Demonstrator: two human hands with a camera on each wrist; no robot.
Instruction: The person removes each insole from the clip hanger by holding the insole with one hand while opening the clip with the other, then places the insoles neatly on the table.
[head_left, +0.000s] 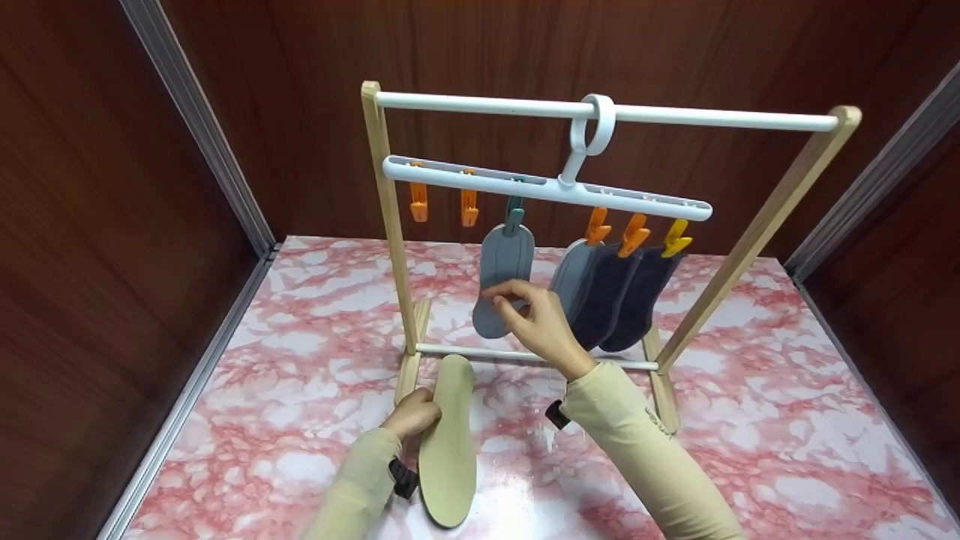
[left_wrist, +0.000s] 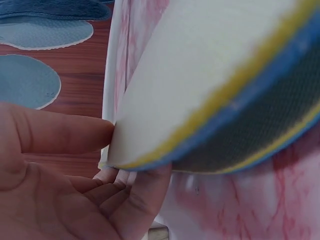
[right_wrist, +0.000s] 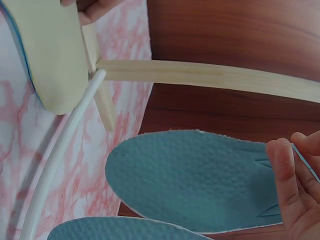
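My left hand grips a long cream insole by its edge, thumb on one face. In the left wrist view the insole shows a yellow and blue rim and a dark underside. My right hand pinches the left edge of a blue-grey insole, partway down its length. That insole hangs from a dark green clip on a white hanger. The right wrist view shows the textured face of the insole beside the fingers.
The hanger hooks over the white top bar of a wooden rack. Two orange clips hang without insoles at the left. On the right, another blue-grey insole and two dark insoles hang clipped. Dark wood panels stand around.
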